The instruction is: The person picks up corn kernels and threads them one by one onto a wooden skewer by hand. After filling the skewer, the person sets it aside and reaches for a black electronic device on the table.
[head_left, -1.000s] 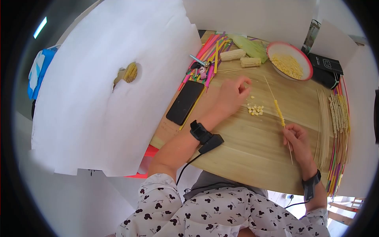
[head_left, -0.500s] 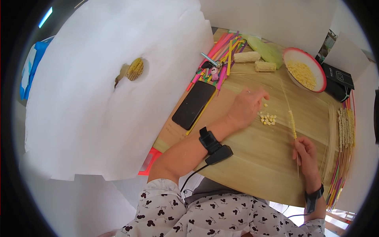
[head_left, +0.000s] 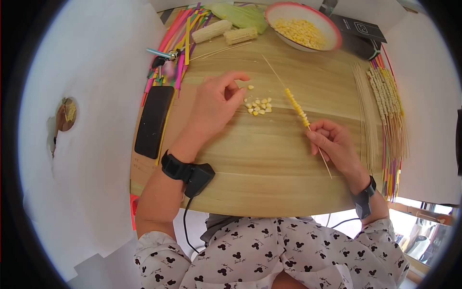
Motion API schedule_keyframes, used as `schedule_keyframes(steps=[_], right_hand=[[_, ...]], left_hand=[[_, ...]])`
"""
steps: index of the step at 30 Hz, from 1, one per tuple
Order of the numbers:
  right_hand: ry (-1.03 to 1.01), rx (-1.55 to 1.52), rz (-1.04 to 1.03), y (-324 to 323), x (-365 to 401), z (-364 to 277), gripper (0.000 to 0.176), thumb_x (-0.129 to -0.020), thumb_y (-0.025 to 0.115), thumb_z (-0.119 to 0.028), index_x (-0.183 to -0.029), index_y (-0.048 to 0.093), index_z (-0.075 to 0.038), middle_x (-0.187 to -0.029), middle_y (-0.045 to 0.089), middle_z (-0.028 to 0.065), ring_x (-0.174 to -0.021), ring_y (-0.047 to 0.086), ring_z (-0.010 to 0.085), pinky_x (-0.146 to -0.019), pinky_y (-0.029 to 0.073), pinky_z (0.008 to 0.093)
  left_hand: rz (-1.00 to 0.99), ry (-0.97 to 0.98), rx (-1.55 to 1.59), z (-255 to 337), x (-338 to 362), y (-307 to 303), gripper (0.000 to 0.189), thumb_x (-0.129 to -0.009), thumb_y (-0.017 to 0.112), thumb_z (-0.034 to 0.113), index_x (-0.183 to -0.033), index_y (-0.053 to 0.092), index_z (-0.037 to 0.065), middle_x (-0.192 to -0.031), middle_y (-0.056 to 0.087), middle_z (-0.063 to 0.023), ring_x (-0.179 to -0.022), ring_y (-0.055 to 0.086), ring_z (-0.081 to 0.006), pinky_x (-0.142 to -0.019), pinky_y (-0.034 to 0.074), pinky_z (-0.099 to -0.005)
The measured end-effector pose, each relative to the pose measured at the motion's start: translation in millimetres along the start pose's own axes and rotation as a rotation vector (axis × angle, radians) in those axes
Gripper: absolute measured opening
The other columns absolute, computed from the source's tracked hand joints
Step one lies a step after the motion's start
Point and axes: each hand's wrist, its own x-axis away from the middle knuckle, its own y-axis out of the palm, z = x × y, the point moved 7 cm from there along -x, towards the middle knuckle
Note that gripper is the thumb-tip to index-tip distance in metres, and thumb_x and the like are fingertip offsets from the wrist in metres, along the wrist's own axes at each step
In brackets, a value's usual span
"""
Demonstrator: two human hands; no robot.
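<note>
Between the thumb and fingers of my right hand (head_left: 333,144) is a thin wooden skewer (head_left: 274,72), held below a row of threaded yellow corn kernels (head_left: 297,107). The skewer slants with its bare upper end toward the far left. My left hand (head_left: 214,103) hovers by a small pile of loose corn kernels (head_left: 260,106), thumb and index finger apart, with nothing visible between them. A single kernel (head_left: 250,87) lies just beyond the index fingertip; its other fingers curl partly out of sight.
At the back stand a red-rimmed bowl of kernels (head_left: 335,28), two stripped cobs (head_left: 211,31) and a green husk (head_left: 236,14). Left are colored strips (head_left: 179,29) and a phone (head_left: 154,123). Bare skewers (head_left: 364,115) and filled skewers (head_left: 385,91) lie right, near a black box (head_left: 358,29).
The view has swung right, so the table sits further left and higher in frame. My left thumb and index finger have spread by the pile. My right hand still holds the skewer.
</note>
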Motion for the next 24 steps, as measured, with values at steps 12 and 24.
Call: schedule_keyframes(steps=[12,24], right_hand=[[-0.028,0.000,-0.033,-0.8,-4.2,-0.8,0.017,-0.096,0.057,-0.019,-0.096,0.062,-0.003,-0.063,0.058,-0.0015,-0.045,0.040,0.0006,-0.042,0.028,0.0161],[-0.036,0.037,0.029,3.6,-6.2,4.3,0.015,-0.096,0.057,-0.018,-0.093,0.061,-0.004,-0.058,0.057,-0.0004,-0.041,0.040,0.0011,-0.037,0.026,0.0164]], left_hand=[[-0.297,0.003,-0.015,-1.2,0.3,12.1,0.013,-0.078,0.069,0.006,-0.090,0.066,0.005,-0.076,0.057,-0.0017,-0.071,0.053,-0.0145,-0.072,0.043,-0.0283],[-0.323,0.199,-0.169,-5.7,11.1,6.9,0.007,-0.084,0.062,0.013,-0.088,0.062,0.007,-0.083,0.060,-0.0082,-0.089,0.056,-0.0268,-0.087,0.038,-0.0388]])
